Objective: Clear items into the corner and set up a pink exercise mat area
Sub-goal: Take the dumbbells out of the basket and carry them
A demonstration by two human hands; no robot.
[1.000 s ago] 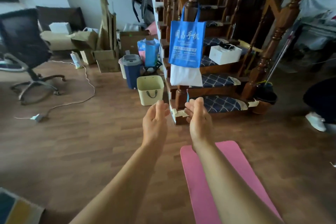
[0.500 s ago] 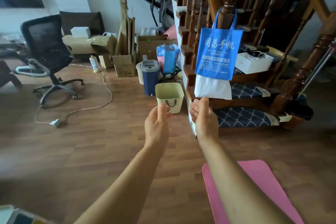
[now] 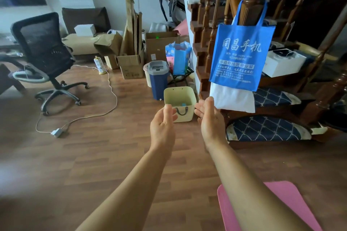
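Note:
A pale yellow bin [image 3: 179, 95] with a dark handle stands on the wood floor beside the stairs, a small blue item inside. My left hand [image 3: 163, 125] is stretched out at its near left corner, fingers apart, palm inward. At the bin's near right side my right hand [image 3: 211, 118] is open too, holding nothing. Neither hand clearly touches the bin. A pink exercise mat [image 3: 285, 195] lies on the floor at the lower right, partly hidden by my right forearm.
A navy bin [image 3: 158, 78], cardboard boxes [image 3: 131, 65] and a gift bag [image 3: 178, 58] crowd the corner behind. A blue tote [image 3: 241, 56] hangs on the stair post. A black office chair [image 3: 45, 52] and a cable with adapter [image 3: 56, 133] are at left.
The view has shifted forward and left toward the yellow bin. Both hands have reached further out and now flank it. Less of the pink mat shows.

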